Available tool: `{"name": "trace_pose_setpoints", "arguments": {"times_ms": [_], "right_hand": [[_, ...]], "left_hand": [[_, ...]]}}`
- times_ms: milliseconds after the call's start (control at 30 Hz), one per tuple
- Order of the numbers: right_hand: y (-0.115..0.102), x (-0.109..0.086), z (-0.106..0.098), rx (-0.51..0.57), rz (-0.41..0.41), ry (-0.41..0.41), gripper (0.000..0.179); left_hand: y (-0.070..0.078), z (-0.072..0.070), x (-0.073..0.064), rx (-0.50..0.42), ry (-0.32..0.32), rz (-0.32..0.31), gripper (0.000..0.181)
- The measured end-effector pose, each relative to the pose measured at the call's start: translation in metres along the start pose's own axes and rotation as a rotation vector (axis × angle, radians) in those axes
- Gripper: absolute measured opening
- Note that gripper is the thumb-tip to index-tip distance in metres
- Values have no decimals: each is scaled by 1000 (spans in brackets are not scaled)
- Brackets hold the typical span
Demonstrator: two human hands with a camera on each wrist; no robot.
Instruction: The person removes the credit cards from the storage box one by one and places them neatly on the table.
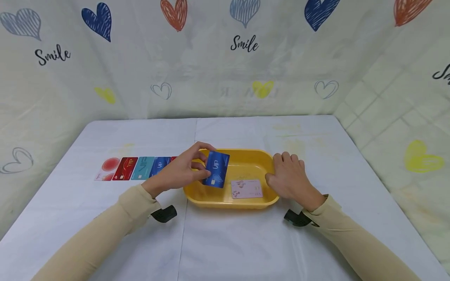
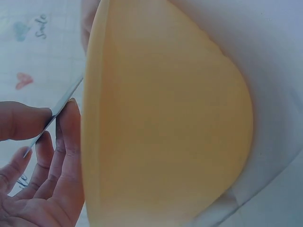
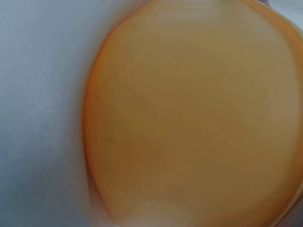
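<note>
My left hand pinches a blue VIP card between thumb and fingers, tilted up over the left part of a yellow tray. In the left wrist view the card shows nearly edge-on, held beside the tray's rim. A pale pink card with a floral print lies flat in the tray, toward the front right. My right hand grips the tray's right rim, thumb on the inner side. The right wrist view is mostly filled by the tray's outer wall.
A row of cards lies left of the tray: a pink-and-white card, a red VIP card, a teal card, a blue card and a red edge partly behind my left hand. A printed curtain hangs behind the white table.
</note>
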State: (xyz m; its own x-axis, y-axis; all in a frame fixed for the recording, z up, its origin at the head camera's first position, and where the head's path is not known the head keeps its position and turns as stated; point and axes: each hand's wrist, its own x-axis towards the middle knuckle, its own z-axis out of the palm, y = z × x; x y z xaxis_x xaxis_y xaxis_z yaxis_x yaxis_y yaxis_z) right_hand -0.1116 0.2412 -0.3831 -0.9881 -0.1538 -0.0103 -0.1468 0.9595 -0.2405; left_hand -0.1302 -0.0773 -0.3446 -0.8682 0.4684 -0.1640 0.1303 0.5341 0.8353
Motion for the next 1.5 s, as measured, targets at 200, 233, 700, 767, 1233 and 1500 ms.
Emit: {"name": "trace_pose_setpoints", "arguments": {"times_ms": [200,233,700,767,1233,1500], "right_hand": [[0,0,0,3,2,-6,26],[0,1,0,5,3,-7,27],[0,1,0,11,11,-11,29],[0,2,0,9,11,-7,28],[0,2,1,8,14,-6,30],[0,2,1,9,10,-4,30]], "left_hand": [[-2,-6,-3,6,18,-11,61],[-3,-7,-4,6,20,-13,61],[-13,-17,-10,19,58,-9,63],[-13,-19,-10,20,60,-10,63],[-13,-32,-18,-4,76,12,61],[-15,-43,-25,-34,96,-10,66]]}}
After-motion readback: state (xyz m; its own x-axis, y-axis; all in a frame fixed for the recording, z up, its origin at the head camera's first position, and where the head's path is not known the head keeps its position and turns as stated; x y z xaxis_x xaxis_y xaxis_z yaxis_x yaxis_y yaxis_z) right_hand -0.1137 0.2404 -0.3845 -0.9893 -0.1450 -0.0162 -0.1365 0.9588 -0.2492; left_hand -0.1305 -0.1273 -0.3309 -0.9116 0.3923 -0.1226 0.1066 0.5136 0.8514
